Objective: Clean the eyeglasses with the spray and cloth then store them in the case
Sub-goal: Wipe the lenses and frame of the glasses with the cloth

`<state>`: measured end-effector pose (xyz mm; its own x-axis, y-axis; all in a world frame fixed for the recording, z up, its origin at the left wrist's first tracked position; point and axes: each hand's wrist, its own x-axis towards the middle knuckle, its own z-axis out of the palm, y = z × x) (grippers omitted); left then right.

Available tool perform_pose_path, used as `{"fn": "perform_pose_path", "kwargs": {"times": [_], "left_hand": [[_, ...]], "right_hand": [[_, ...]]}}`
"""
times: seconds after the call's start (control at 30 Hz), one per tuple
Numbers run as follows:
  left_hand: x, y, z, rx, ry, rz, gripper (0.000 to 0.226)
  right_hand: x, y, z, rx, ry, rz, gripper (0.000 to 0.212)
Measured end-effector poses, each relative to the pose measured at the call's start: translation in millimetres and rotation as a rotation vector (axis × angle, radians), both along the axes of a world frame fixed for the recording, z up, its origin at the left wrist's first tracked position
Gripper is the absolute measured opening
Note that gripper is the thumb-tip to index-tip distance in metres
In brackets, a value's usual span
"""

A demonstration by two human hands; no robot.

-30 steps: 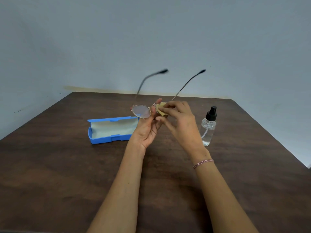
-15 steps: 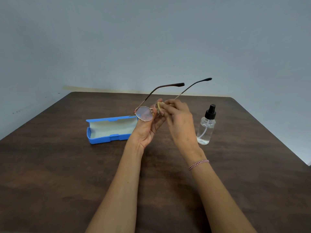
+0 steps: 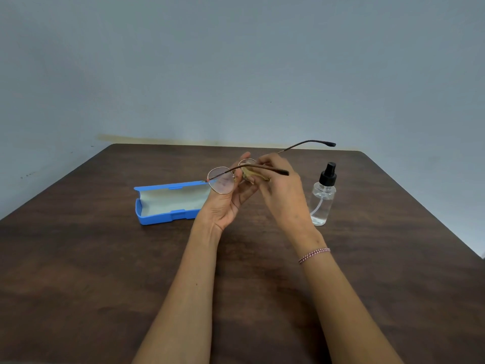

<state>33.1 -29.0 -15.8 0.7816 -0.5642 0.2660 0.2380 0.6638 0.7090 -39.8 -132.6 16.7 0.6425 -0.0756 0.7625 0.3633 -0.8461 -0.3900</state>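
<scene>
both hands are raised over the middle of the table (image 3: pixel 78 258). left hand (image 3: pixel 228 203) curls its fingers round the glasses (image 3: pixel 223 181) near the bridge and holds them clear of the tabletop. right hand (image 3: pixel 283 195) pinches a small tan cloth (image 3: pixel 248 176) against the right-side lens, which is mostly hidden by fingers.

this looks like the wiping stage, somewhere in the middle of the task. whether spray went on cannot be told. the bottle (image 3: pixel 322 203) stands upright just right of the hands. the case (image 3: pixel 168 203) lies open to the left with nothing in it. the wiping is not done, and after it the temples need folding, the glasses laying in and the lid shutting.

the glasses have a thin coppery metal rim, round clear lenses and slim dark temples, both unfolded and pointing right. the cloth seems soft and bunched. the case is a hard blue oblong shell with a pale lining. the bottle is clear and round-shouldered, with a black pump top, a thin dip tube and little liquid. the table is dark, matt wood grain. a braided bracelet (image 3: pixel 313 254) circles the right wrist.
</scene>
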Motion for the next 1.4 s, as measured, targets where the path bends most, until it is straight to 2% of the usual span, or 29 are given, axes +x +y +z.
{"fn": "perform_pose_path", "kwargs": {"times": [0.1,0.17,0.27,0.43,0.53,0.73,1.0,1.1,1.2,1.3,1.4], "left_hand": [[-0.6,0.5,-0.5,0.065,-0.017,0.030,0.032],[-2.5,-1.1,0.1,0.128,-0.061,0.025,0.026],[-3.4,-0.6,3.0,0.118,-0.098,0.025,0.038],[2.7,3.2,-0.9,0.047,-0.080,0.017,0.061],[0.4,2.4,0.9,0.052,-0.076,0.001,0.067],[-0.5,0.0,1.7,0.035,-0.095,0.001,0.057],[1.4,5.3,2.6,-0.044,-0.090,0.032,0.060],[1.1,4.6,4.4,-0.011,-0.099,0.038,0.054],[1.2,2.1,3.9,0.057,-0.107,0.017,0.065],[-0.2,2.3,3.5,0.077,-0.113,-0.002,0.053],[0.0,4.9,3.0,0.068,-0.096,0.047,0.032]], "right_hand": [[1.4,-2.1,-1.2,0.052,0.021,-0.021,0.019],[2.8,-1.8,-1.8,0.053,0.036,-0.085,0.020],[4.3,-0.1,-1.5,0.061,-0.005,-0.049,0.021],[0.9,-4.9,-1.3,0.041,0.040,0.147,0.023],[2.2,-8.0,-2.1,0.027,0.009,0.121,0.024],[11.0,-4.1,-7.6,0.025,-0.089,-0.102,0.019],[2.4,2.9,-5.1,0.049,0.013,0.112,0.025],[5.3,-3.1,-5.2,0.023,0.008,0.073,0.022],[7.8,-4.9,-6.3,0.010,-0.024,-0.048,0.022],[7.3,-3.4,-7.7,0.010,-0.045,-0.064,0.024],[7.4,-5.6,-8.6,-0.014,-0.002,0.051,0.026]]}}
